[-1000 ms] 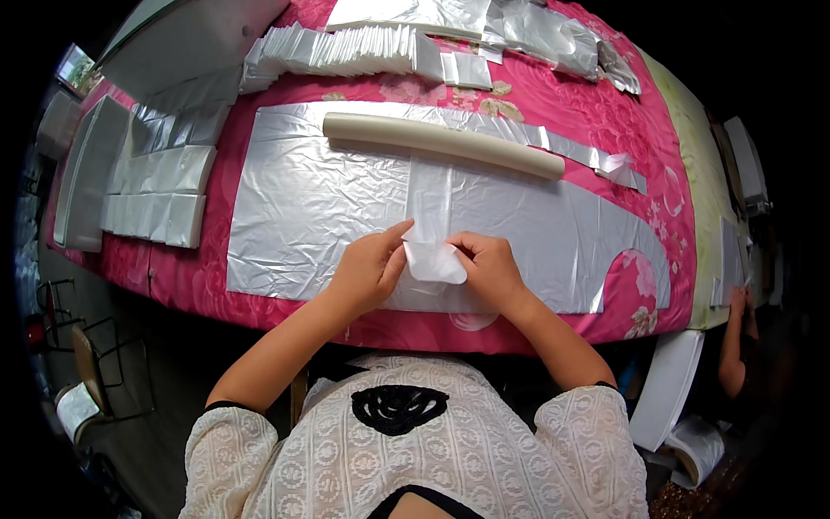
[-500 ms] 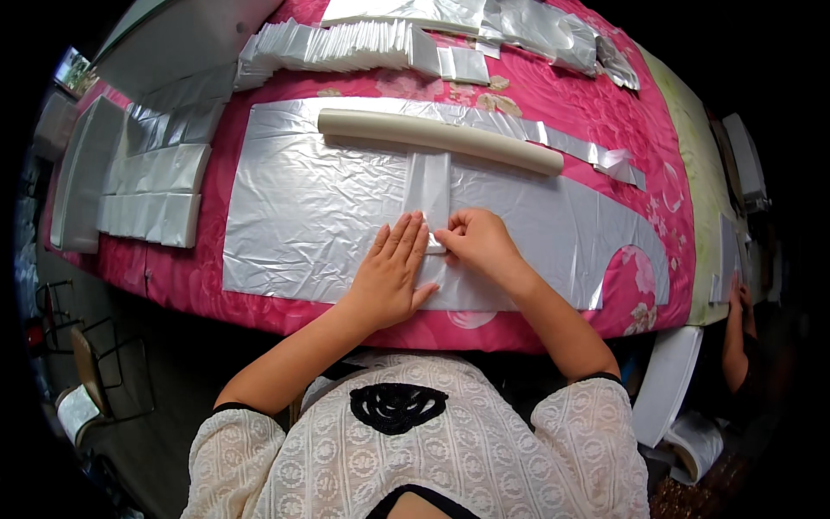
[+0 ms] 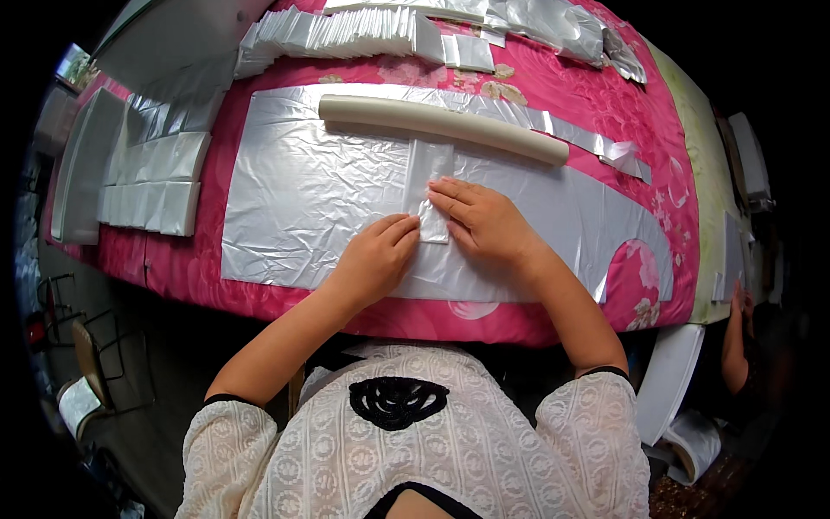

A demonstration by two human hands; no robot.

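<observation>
Our small silver plastic strip now lies flat on the large silver sheet, no longer lifted as a second ago, so we are smoothing it down. Its long axis runs away from us toward the cream roll. Our left hand presses its near-left edge with curled fingers; our right hand lies spread flat beside it, over the pink floral cloth.

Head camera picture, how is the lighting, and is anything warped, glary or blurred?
In the head view, even daylight; the crinkled silver foil sheet shows soft sheen, no harsh glare. Fisheye bends the pink floral table's edge and the cream foam tube; black corners ring the frame. Left hand and right hand, pressing the small folded silver strip, look sharp.
</observation>
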